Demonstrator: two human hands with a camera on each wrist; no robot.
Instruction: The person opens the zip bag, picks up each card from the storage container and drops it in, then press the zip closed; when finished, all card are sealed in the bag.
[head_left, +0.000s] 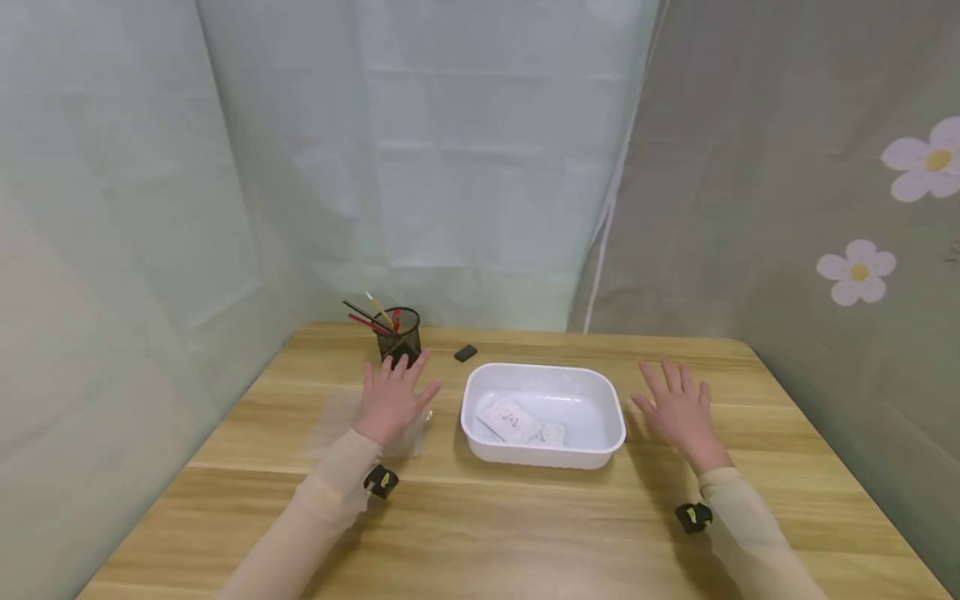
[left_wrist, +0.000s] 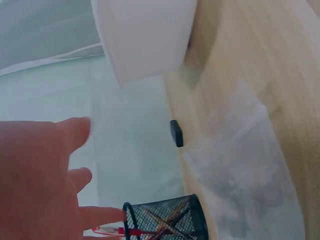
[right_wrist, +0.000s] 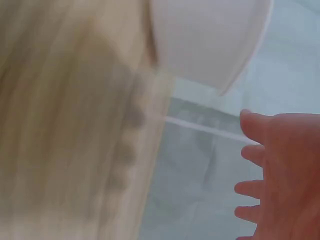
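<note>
— Tub (head_left: 543, 414), one, white, sits mid-table (head_left: 525, 533) between our two hands. How many things do we count inside it?

— Two pale packets (head_left: 517, 421), as far as we can tell, lying flat against the near wall. They overlap, so the count is not sure.

— And our hands?

— Left hand (head_left: 392, 398) is spread flat, fingers straight, holding nothing; it lies over one clear bag (head_left: 341, 425) on the wood, left of the tub. Whether the palm presses the bag we cannot tell. Right hand (head_left: 678, 408) is likewise spread with fingers apart, holding nothing, just right of the tub and not touching it.

— What else do we count?

— One black mesh cup (head_left: 400, 336) beyond the left fingertips, with about four pens or brushes (head_left: 371, 315) leaning out, two of them red. One small black block (head_left: 466, 353) lies behind the tub, apart from it. On the right curtain (head_left: 787, 167) we count two white flowers (head_left: 857, 272).

— The wrist views?

— Left wrist shows the cup, block and bag; right wrist is blurred.
</note>
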